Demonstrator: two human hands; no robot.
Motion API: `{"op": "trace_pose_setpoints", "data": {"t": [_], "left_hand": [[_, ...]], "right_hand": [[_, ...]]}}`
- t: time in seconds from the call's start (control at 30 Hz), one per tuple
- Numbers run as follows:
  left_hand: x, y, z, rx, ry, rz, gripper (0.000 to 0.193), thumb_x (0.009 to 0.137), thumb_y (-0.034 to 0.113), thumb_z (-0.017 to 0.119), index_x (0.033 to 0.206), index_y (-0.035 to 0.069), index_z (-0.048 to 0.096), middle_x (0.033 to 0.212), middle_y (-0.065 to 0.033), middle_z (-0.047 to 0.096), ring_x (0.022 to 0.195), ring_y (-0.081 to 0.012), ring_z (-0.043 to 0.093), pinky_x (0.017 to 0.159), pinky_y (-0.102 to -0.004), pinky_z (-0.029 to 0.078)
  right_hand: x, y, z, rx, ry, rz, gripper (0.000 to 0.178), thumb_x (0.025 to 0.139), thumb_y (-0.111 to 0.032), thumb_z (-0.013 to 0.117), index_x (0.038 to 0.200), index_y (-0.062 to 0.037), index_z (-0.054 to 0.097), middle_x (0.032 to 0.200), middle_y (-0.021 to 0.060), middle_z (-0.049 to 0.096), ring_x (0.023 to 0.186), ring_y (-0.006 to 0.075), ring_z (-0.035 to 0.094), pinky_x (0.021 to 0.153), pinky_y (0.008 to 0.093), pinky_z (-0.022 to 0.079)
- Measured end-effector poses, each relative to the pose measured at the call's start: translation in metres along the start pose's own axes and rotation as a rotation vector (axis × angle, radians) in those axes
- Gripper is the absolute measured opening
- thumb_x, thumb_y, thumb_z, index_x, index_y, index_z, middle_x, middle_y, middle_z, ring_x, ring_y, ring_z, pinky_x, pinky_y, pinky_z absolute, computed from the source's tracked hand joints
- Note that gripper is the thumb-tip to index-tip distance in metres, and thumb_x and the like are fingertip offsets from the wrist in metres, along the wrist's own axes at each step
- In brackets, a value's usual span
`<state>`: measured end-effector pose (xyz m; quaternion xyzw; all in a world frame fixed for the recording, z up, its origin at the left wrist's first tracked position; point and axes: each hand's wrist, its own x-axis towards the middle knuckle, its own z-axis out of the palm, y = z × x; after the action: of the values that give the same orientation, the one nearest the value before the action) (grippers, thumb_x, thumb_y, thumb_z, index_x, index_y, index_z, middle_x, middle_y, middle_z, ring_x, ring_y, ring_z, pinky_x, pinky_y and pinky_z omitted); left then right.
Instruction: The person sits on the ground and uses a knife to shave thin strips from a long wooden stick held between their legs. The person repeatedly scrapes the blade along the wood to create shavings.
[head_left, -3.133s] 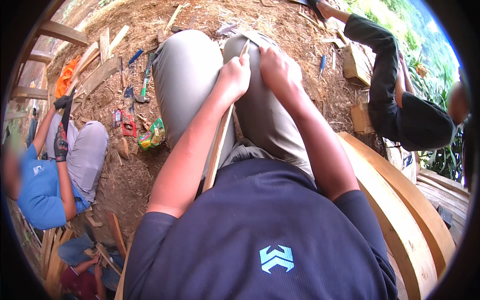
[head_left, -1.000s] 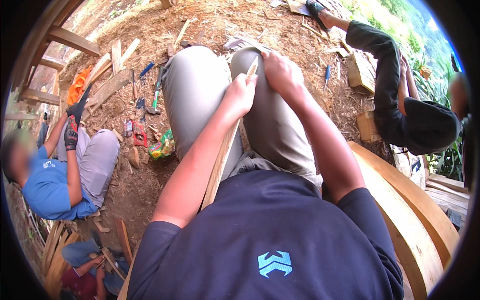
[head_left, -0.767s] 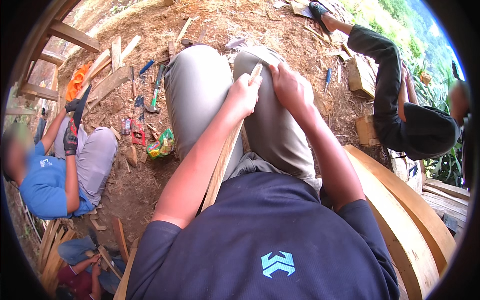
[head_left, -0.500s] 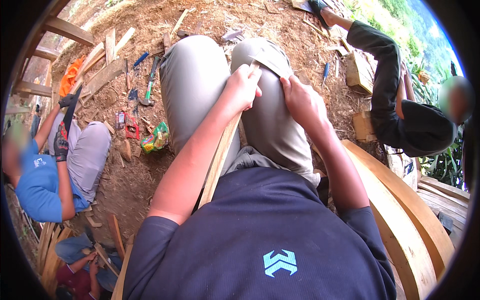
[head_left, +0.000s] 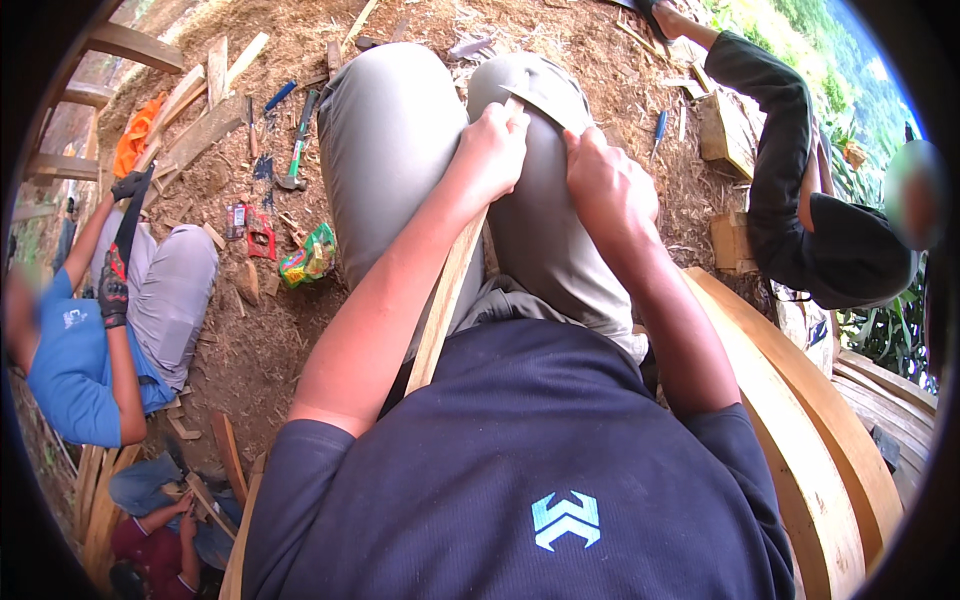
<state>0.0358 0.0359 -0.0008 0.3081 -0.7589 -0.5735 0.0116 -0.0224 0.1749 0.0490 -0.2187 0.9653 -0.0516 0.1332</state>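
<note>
Over your right knee (head_left: 530, 72), the knife (head_left: 540, 107) shows its pale blade close by the tip of the wooden strip (head_left: 447, 300), which slants back to your dark shirt (head_left: 520, 430). Your left hand (head_left: 493, 152) — fingers clamped round the strip, just below that tip. Your right hand (head_left: 612, 185) — fingers curled tight at the knife's near end, handle hidden. Hammer (head_left: 298, 150) on the ground (head_left: 325, 310), off to your left.

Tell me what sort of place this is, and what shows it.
Most likely an outdoor woodworking spot: planks and a hammer lie on the bare dirt, and leafy plants grow off to the right.
</note>
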Motion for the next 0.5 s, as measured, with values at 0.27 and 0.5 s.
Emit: {"op": "trace_pose_setpoints", "data": {"t": [0.27,0.5], "left_hand": [[0.005,0.0,-0.001,0.02,0.04,0.03,0.041,0.104,0.038,0.046,0.102,-0.003,0.052,0.068,-0.0128,0.062,0.048,-0.0224,0.061,0.046,-0.0366,0.05],[0.006,-0.003,-0.001,0.14,0.065,0.034,0.04,0.104,0.037,0.046,0.103,-0.002,0.051,0.071,-0.0178,0.064,0.051,-0.0265,0.063,0.048,-0.0391,0.051]], "right_hand": [[0.007,-0.012,0.012,0.082,0.045,0.029,0.046,0.106,-0.044,0.038,0.108,-0.0031,0.059,0.093,0.0263,0.071,0.088,0.045,0.07,0.079,0.0548,0.054],[0.024,-0.02,0.014,0.158,0.068,-0.001,0.047,0.106,-0.044,0.04,0.107,-0.0026,0.063,0.097,0.0263,0.071,0.092,0.0435,0.07,0.081,0.0535,0.054]]}}
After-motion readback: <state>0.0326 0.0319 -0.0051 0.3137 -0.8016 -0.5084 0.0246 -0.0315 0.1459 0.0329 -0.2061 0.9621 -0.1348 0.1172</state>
